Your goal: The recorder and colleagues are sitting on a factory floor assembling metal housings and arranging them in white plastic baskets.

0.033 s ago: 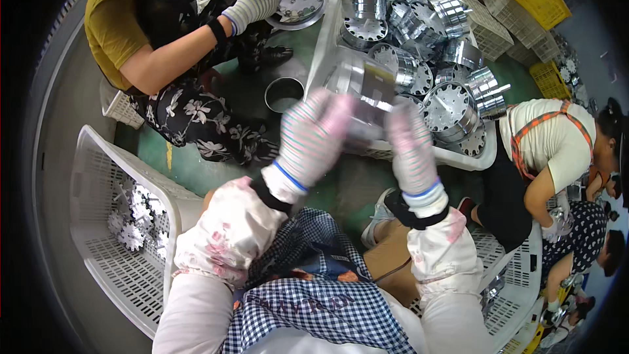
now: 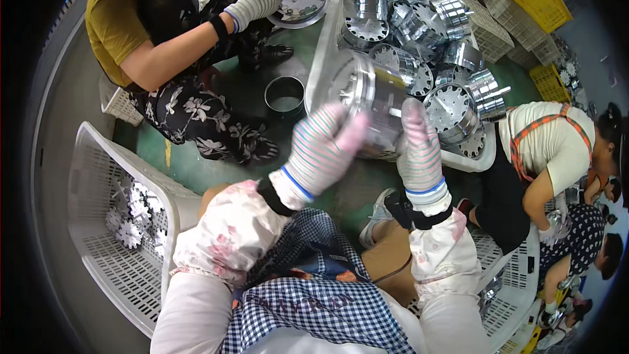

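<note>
The metal drum [image 2: 377, 108], a shiny ribbed cylinder blurred by motion, is tilted over the near left corner of the white bin [image 2: 319, 59], with its holed face turned up and to the left. The left hand [image 2: 324, 147], in a striped knitted glove, appears closed on its lower left side, thumb along the wall; that low hold probably carries the weight and leaves the flat face uncovered. The right hand [image 2: 422, 147], gloved alike, stands at the opposite side with its fingers pointing up, near a short shaft; blur hides whether it grips or merely steadies the drum. The gloves likely guard against metal edges. Inside the bin, similar drums [image 2: 452, 108] pile up from the far edge to the near right corner, lying at mixed angles, some with shafts sticking out, seemingly heaped for easy reach rather than in order. Beyond the bin's left edge, a co-worker [image 2: 160, 56] holds a round metal dish [image 2: 303, 0] up by its rim, and a metal ring [image 2: 285, 95] is on the floor [image 2: 262, 69]. Toothed parts [image 2: 134, 216] lie in the left-hand crate [image 2: 121, 288], whose high walls presumably keep them together.
</note>
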The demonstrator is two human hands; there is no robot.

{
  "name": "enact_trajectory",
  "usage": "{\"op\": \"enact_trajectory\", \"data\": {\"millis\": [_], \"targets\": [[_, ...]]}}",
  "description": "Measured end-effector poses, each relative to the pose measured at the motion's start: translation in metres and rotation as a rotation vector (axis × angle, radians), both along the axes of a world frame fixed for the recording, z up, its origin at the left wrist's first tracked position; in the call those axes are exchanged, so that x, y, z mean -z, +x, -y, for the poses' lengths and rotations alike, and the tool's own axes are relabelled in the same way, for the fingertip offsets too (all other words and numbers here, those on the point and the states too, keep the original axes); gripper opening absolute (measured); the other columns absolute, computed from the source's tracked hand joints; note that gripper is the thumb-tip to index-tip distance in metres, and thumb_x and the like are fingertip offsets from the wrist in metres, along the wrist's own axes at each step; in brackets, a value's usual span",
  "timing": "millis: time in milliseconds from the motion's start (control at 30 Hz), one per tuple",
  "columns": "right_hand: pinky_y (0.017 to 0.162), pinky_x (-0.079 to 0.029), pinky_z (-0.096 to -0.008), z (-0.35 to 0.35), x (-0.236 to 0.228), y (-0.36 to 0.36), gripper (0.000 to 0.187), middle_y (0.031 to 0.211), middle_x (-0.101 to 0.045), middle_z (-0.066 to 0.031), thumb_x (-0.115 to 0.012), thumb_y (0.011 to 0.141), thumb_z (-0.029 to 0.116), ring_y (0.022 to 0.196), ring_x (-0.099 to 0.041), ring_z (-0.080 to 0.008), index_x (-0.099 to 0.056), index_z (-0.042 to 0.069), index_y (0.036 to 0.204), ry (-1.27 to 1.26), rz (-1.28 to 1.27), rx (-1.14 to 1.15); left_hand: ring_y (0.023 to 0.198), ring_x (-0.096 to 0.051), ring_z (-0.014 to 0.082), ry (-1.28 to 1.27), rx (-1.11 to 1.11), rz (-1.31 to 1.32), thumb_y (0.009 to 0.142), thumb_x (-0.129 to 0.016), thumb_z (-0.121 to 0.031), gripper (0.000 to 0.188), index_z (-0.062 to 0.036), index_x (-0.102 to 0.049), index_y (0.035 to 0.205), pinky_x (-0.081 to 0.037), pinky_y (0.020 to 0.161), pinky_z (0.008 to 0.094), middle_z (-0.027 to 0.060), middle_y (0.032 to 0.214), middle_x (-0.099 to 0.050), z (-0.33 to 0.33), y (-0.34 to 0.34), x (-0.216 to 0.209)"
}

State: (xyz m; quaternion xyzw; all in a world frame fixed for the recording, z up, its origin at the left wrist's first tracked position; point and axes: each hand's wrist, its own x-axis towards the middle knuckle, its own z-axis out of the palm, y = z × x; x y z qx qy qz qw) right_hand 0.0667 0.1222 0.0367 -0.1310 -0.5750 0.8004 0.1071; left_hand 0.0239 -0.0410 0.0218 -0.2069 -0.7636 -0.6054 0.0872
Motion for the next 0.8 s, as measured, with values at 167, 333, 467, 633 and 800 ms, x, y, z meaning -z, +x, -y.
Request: {"op": "enact_trajectory", "data": {"millis": [167,333,467,633,800], "targets": [[0.069,-0.047,-0.0329,0.034,0.031,0.022,0.028,0.081,-0.062,-0.0076,-0.072,0.091,0.028,0.073,-0.058,-0.0196,-0.057,0.005,0.087,0.652,-0.301,-0.03,0.065,-0.056,0.0053,0.527,-0.015,0.465,0.099,-0.062,-0.032,0.032,-0.0036,-0.065,0.084,-0.047,0.057,0.0242,-0.0015,0.07,-0.061,-0.005,-0.023,-0.005],[0.073,-0.051,-0.0353,0.027,0.007,0.007,0.032,0.09,-0.067,-0.0108,-0.071,0.091,0.03,0.078,-0.066,-0.0229,-0.061,0.001,0.099,0.938,-0.222,-0.185,0.067,-0.055,0.0034,0.522,-0.071,0.428,0.101,-0.057,-0.03,0.031,-0.0031,-0.066,0.089,-0.048,0.061,0.022,-0.0016,0.075,-0.062,0.009,-0.03,-0.009],[0.069,-0.052,-0.0309,0.032,-0.005,0.007,0.034,0.089,-0.067,-0.0077,-0.073,0.09,0.03,0.08,-0.063,-0.0112,-0.059,0.002,0.103,-0.13,-0.154,-0.063,0.062,-0.051,0.0069,0.092,-0.003,0.04,0.096,-0.066,-0.026,0.026,-0.0017,-0.066,0.086,-0.045,0.057,0.0269,0.0031,0.066,-0.059,0.004,0.0,-0.002],[0.067,-0.048,-0.0428,0.031,0.039,0.009,0.025,0.079,-0.06,-0.0149,-0.074,0.087,0.025,0.073,-0.06,-0.0348,-0.062,0.004,0.093,1.004,-0.34,-0.085,0.062,-0.045,0.0019,0.648,-0.059,0.494,0.101,-0.059,-0.03,0.032,-0.004,-0.065,0.083,-0.04,0.055,0.0205,-0.0065,0.069,-0.056,0.007,-0.029,-0.015],[0.079,-0.054,-0.0303,0.017,-0.003,0.009,0.029,0.101,-0.065,-0.0033,-0.064,0.098,0.031,0.086,-0.064,-0.0139,-0.059,0.005,0.111,-0.063,-0.081,-0.135,0.063,-0.057,0.0123,-0.062,0.063,-0.027,0.095,-0.066,-0.025,0.024,-0.0023,-0.064,0.087,-0.049,0.059,0.0328,0.0084,0.068,-0.06,0.014,0.005,-0.008]]}}
